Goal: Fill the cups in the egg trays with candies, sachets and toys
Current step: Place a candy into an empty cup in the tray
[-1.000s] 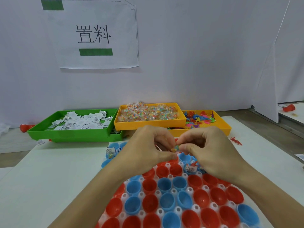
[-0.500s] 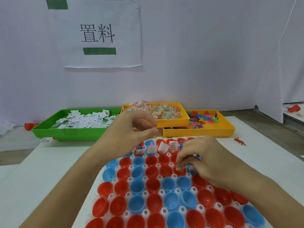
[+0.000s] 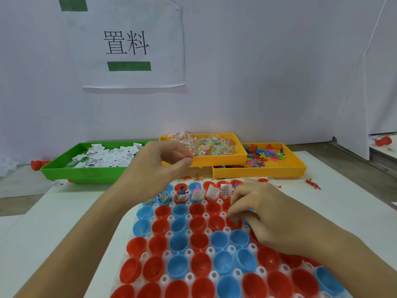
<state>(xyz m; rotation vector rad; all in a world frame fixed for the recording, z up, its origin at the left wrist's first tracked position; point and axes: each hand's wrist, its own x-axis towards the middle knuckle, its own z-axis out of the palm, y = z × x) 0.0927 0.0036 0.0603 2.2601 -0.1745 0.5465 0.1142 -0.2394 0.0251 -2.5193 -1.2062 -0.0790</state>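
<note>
Lying across a white table (image 3: 53, 222), with a paper sign (image 3: 129, 44) hanging on the wall behind. Sitting nearest on that table: a white egg tray (image 3: 189, 252) packed with red and blue cups (image 3: 178, 266), most of them showing bare insides, while the far row is holding sachets, candy packets and small toys (image 3: 181, 193). Standing along the table's far edge: a green bin (image 3: 86, 174) heaped with white sachets (image 3: 107, 157), a yellow bin (image 3: 219, 158) piled with candy packets (image 3: 206, 144), and just right of it, touching, a second yellow bin (image 3: 279, 171) holding bright plastic toys (image 3: 266, 153). Hovering above the tray's far left corner, in front of the bins: the left hand (image 3: 154, 168), fingers loosely curled, thumb and forefinger nearly meeting, gripping nothing visible. Reaching down over the tray's right side: the right hand (image 3: 268, 214), fingertips (image 3: 231, 214) bunched over a red cup (image 3: 235, 222) with coloured bits inside; whether anything is pinched between them, impossible to tell. Lying loose on the table past the right bin: a small red toy (image 3: 312, 183).
</note>
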